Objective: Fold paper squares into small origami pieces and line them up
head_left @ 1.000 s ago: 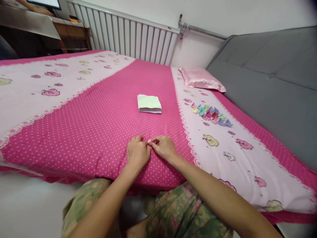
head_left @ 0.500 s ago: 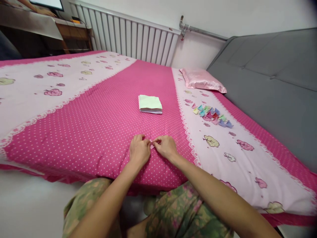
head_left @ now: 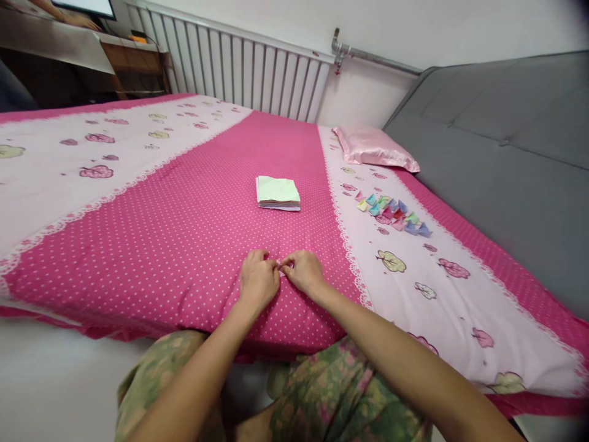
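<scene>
Close to the front edge of the bed, my left hand (head_left: 260, 276) and my right hand (head_left: 302, 270) meet fingertip to fingertip. Both are closed in a pinch on a small piece of pink paper (head_left: 282, 274), most of it hidden by my fingers. Its exact folded shape cannot be made out. Beyond my hands lies a square stack of coloured paper (head_left: 278, 189) with a pale green sheet on top. To the right, on the white strip of the bedspread, several small folded paper pieces (head_left: 391, 212) in mixed colours sit in a cluster.
A pink dotted bedspread (head_left: 207, 202) covers the bed. A pink satin pillow (head_left: 375, 148) lies by the grey headboard (head_left: 497, 135). Behind the bed are a white radiator (head_left: 239, 64) and a pipe. At upper left, another person's arm (head_left: 69, 18) rests on a desk near a monitor.
My right hand has shifted slightly left, bringing its fingertips closer to my left hand's, and less of the pink paper shows. The stack and the folded pieces stay put.
</scene>
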Available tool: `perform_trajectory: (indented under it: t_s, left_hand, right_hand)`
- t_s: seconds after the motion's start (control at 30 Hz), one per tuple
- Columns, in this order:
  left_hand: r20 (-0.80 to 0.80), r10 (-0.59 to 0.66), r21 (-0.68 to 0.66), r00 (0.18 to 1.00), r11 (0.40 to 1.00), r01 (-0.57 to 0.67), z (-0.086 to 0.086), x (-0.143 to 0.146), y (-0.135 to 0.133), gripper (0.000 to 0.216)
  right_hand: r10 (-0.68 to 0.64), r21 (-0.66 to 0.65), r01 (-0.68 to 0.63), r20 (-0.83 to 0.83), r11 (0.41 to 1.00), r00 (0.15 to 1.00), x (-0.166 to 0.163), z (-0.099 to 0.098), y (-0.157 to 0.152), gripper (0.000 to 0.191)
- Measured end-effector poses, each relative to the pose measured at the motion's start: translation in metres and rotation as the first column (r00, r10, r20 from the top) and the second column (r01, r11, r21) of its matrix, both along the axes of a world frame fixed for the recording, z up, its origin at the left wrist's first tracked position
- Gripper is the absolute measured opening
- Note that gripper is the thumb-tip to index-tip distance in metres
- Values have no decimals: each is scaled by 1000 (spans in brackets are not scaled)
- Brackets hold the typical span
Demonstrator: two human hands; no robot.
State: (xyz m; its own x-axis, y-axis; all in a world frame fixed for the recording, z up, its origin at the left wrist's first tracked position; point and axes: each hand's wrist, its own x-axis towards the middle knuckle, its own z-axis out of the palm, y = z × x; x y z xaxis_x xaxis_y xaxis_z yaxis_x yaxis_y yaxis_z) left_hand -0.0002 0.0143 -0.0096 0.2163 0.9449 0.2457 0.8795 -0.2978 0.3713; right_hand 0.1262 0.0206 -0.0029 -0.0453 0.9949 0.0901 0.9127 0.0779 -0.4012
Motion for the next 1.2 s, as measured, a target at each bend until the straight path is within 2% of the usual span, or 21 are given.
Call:
perform_trajectory:
  t_s: [0.3, 0.43, 0.53, 0.63, 0.7, 0.73, 0.8, 0.87, 0.93, 0.97, 1.03, 1.2]
  left_hand:
    - [-56, -29, 19, 998, 999, 30, 1, 2, 0, 23]
    - [-53, -57, 44, 997, 997, 60, 1, 0, 0, 23]
    - [63, -66, 40, 996, 997, 64, 1, -3, -1, 20]
    - [291, -68, 58, 954, 997, 53, 3, -6, -1, 21]
    - [477, -64, 59, 877, 997, 41, 4, -7, -2, 32]
    - [580, -58, 36, 812, 998, 46, 5, -6, -2, 39]
    - [783, -9, -67, 622, 993, 98, 7, -5, -3, 51]
    - [918, 89, -179, 386, 962, 204, 8, -2, -4, 52]
    - [965, 183, -235, 188, 923, 304, 10, -1, -4, 45]
    - [969, 216, -243, 118, 909, 338, 11, 0, -4, 40]
    - [965, 263, -252, 23, 893, 373, 12, -1, -3, 34]
    - [914, 386, -281, -127, 826, 489, 16, -3, -3, 30]
  right_hand:
    - [3, -83, 9, 146, 997, 989, -6, 7, 0, 18]
    - [13, -75, -2, 140, 997, 990, -6, 8, -2, 20]
    - [21, -29, -19, 74, 999, 997, -3, 8, -4, 21]
    - [42, 49, -41, -17, 998, 999, -1, 11, -6, 22]
    - [63, 111, -54, -80, 992, 995, 1, 15, -8, 22]
    - [69, 142, -53, -107, 988, 992, 1, 17, -10, 22]
    - [72, 198, -42, -145, 979, 987, 1, 21, -13, 22]
    - [82, 245, -39, -167, 969, 982, -1, 24, -16, 23]
    - [123, 272, -67, -196, 960, 973, -4, 26, -21, 26]
    - [148, 278, -86, -213, 957, 966, -5, 27, -23, 28]
    - [184, 275, -114, -241, 955, 953, -8, 27, -27, 32]
    - [180, 233, -123, -241, 965, 954, -10, 31, -34, 32]
